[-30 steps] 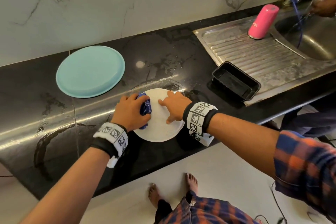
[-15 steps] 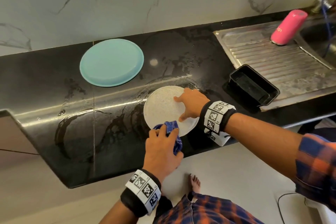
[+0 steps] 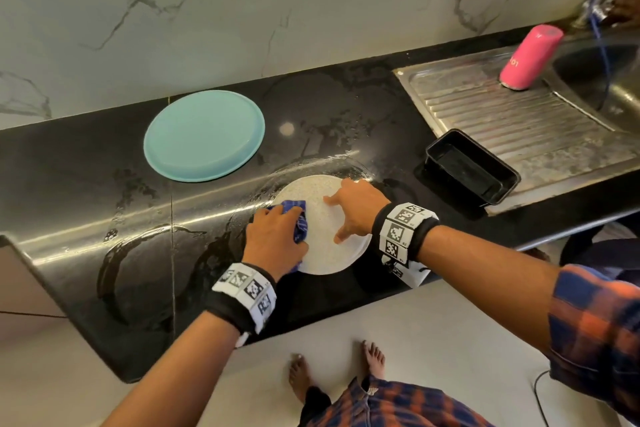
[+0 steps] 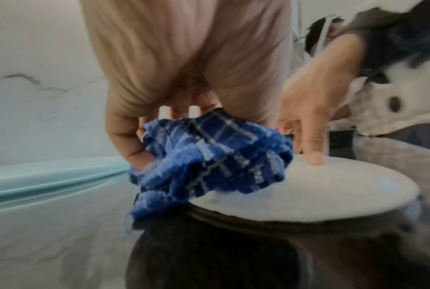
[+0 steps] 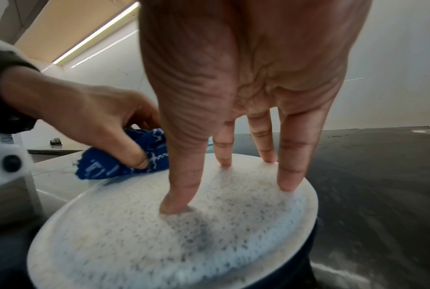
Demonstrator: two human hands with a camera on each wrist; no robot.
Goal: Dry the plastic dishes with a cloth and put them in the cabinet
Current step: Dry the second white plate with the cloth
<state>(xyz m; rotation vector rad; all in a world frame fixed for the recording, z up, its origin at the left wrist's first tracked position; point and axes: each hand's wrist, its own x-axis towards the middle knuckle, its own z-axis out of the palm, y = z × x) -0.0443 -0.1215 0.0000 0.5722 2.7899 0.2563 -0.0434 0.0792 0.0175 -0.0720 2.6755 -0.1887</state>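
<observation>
A white speckled plate (image 3: 323, 246) lies upside down on the black countertop (image 3: 104, 218) near its front edge. My left hand (image 3: 277, 236) grips a bunched blue checked cloth (image 3: 298, 222) and holds it against the plate's left rim. In the left wrist view the cloth (image 4: 208, 154) hangs over the plate's edge (image 4: 320, 195). My right hand (image 3: 356, 208) presses spread straight fingers down on the plate's right half; the fingertips (image 5: 176, 207) touch the plate (image 5: 159, 244). A teal plate (image 3: 204, 135) lies upside down behind to the left.
A black rectangular tray (image 3: 471, 172) sits at the edge of the steel drainboard (image 3: 519, 121) to the right. A pink bottle (image 3: 528, 57) lies beside the sink (image 3: 609, 80). Another person's hand (image 3: 627, 10) is at the tap. Water streaks the countertop.
My left hand with the cloth has swept from the plate's near edge up to its left rim. The right hand stays pressed on the plate. The head view shifted slightly.
</observation>
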